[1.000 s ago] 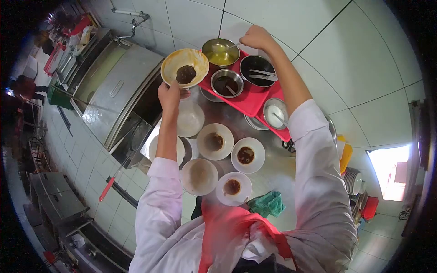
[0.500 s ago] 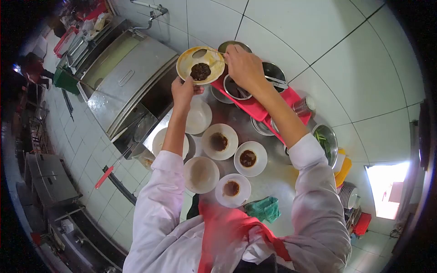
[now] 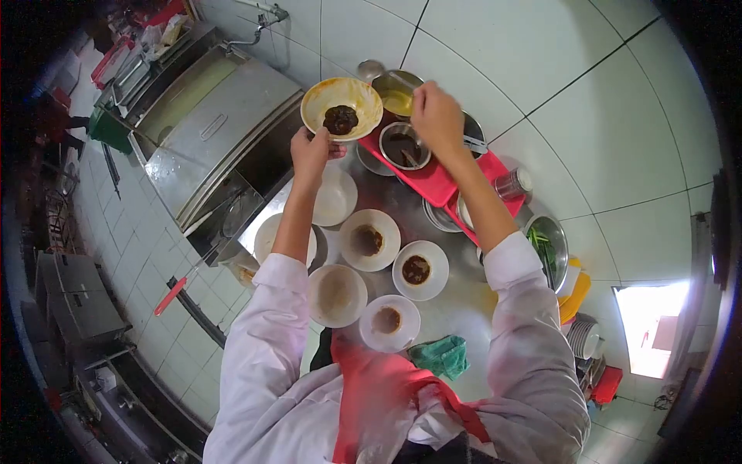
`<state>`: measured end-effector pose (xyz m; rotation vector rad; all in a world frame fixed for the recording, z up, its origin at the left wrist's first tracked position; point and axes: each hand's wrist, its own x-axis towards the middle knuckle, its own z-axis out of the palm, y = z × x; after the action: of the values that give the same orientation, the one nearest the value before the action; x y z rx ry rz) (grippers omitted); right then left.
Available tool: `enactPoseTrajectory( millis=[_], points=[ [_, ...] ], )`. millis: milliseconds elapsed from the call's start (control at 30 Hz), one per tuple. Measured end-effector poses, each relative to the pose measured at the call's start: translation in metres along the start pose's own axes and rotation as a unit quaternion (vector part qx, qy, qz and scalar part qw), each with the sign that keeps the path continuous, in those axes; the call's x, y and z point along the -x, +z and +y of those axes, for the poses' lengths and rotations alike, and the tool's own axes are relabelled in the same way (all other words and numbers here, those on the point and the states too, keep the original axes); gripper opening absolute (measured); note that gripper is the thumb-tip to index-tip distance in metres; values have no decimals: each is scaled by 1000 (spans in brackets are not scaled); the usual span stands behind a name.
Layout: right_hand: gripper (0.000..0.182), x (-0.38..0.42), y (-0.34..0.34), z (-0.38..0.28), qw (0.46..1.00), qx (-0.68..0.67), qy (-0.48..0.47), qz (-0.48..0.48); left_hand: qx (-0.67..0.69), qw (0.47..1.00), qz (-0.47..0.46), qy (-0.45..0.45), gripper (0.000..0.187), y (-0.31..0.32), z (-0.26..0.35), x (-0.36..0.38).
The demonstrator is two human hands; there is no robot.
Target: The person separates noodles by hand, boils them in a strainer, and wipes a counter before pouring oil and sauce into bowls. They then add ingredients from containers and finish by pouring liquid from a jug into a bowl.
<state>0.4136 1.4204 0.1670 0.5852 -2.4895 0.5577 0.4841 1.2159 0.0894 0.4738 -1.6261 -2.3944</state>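
My left hand [image 3: 311, 151] is closed on the near rim of a yellow-smeared bowl [image 3: 363, 94], holding it up. A lump of dark sauce [image 3: 340, 120] sits in that bowl. In my right hand [image 3: 438, 120], fingers pinched, is the handle of a metal spoon [image 3: 370, 70]. The spoon's head is beyond the bowl's upper right edge, beside a pot of yellow liquid [image 3: 396, 103]. Just below the right hand stands a metal container of dark liquid [image 3: 403, 148]. Below my arms are several white bowls, among them a bowl with brown sauce [image 3: 429, 290].
A red tray [image 3: 429, 182] runs along the wall under the containers. To the right are a metal bowl of green vegetables [image 3: 545, 247] and stacked plates [image 3: 583, 339]. A green cloth [image 3: 440, 357] lies at the near edge. A steel cooker [image 3: 224, 127] stands left.
My right hand has moved right, taking the spoon out of the held bowl and over to the pot of yellow liquid. My left hand still holds the bowl in nearly the same place.
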Motion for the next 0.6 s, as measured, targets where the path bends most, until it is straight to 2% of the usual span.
enactPoseTrajectory(
  millis=[67, 100, 167, 300, 400, 433, 500, 600],
  points=[
    [22, -16, -3, 16, 995, 65, 71, 18, 4, 1000, -7, 4, 24, 1, -1, 0],
    [22, -21, -2, 22, 995, 67, 74, 21, -6, 1000, -4, 2, 25, 1, -1, 0],
    [20, -28, -2, 33, 985, 129, 102, -59, -15, 1000, -7, 2, 25, 3, 1, 0],
    [21, -26, 9, 44, 979, 142, 86, -121, -15, 1000, -6, -1, 26, 2, -2, -3],
    [23, -24, 12, 46, 971, 136, 119, -158, -15, 1000, -9, 2, 27, 2, -1, -2],
    [23, -23, 12, 48, 971, 135, 120, -158, -13, 1000, -12, 5, 27, 2, -1, -1],
    [25, -23, 11, 53, 975, 74, 187, -90, -19, 1000, -11, 0, 27, 3, 0, -1],
    [28, -30, 2, 62, 970, 21, 208, -127, -21, 1000, -10, -4, 27, 3, 2, -1]
  ],
)
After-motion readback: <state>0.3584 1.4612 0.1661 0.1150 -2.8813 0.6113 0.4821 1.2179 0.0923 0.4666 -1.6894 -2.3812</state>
